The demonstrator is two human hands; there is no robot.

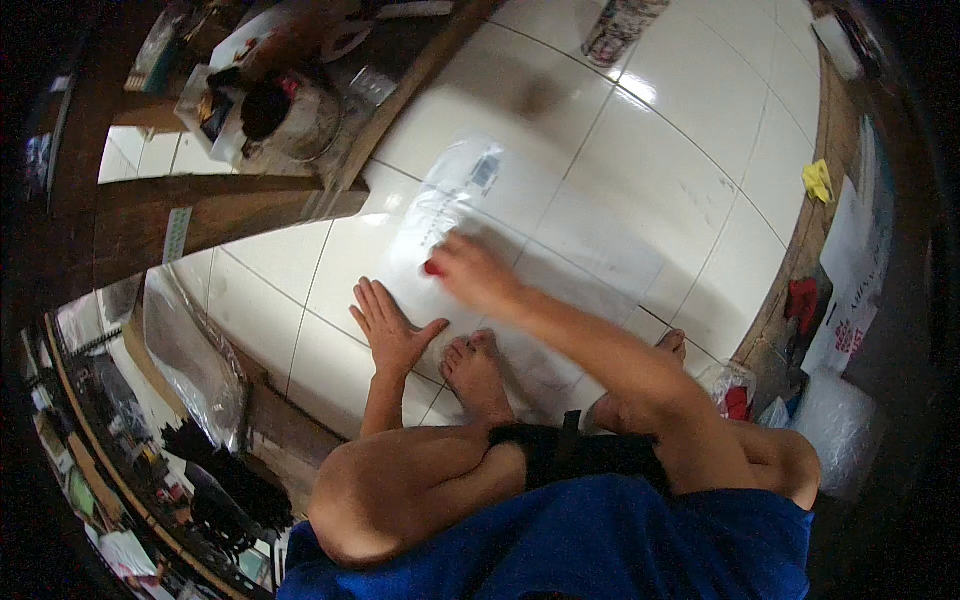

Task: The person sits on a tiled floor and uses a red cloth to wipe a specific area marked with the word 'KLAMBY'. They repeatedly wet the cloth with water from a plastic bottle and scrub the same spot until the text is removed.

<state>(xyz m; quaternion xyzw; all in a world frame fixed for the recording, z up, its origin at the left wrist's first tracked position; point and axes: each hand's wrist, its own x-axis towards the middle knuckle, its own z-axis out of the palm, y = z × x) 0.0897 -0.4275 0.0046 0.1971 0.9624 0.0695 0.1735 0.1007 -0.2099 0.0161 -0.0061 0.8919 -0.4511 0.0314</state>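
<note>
A white plastic mailing bag or sheet (415, 215), thin and partly see-through, lies flat on the tiled floor before me, with a dark printed patch at its far end. My right hand (470, 272) is closed over the bag. A small red thing (432, 268) shows at its fingertips, and its kind is hidden by the fingers. To the left, my left hand (388, 328) has its fingers spread, palm down, at the bag's near left edge. Whether it presses on the bag or on the tile I cannot tell.
My bare foot (477, 375) is close to the bag's near edge. A patterned cylinder (622, 30) stands on the floor far ahead. On the left are a wooden shelf (270, 205) and a cluttered rack. At right, a yellow scrap (817, 181) and bubble wrap (835, 435) line a board.
</note>
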